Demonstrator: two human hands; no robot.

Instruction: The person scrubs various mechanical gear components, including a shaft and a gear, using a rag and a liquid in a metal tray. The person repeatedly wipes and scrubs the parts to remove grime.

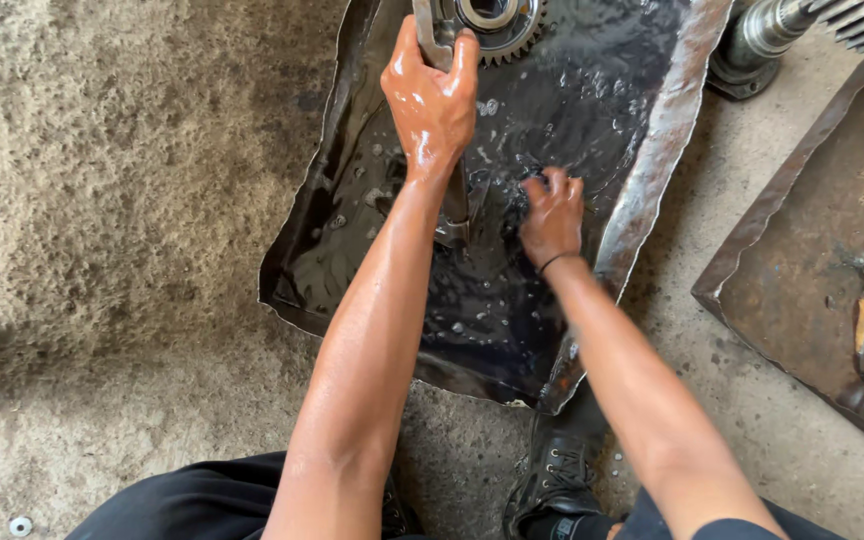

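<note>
oily left hand (432,95) grips a metal bar (436,45); right hand (552,215) curled shut, dips in tray (652,150).

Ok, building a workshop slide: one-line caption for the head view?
Left hand grips a metal part by a gear while right hand dips into a tray of dark liquid.

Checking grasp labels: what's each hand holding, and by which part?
Left hand grips a flat metal part by its upper end, beside the gear. Right hand is dipped in the tray's dark liquid; any hold can't be told.
</note>
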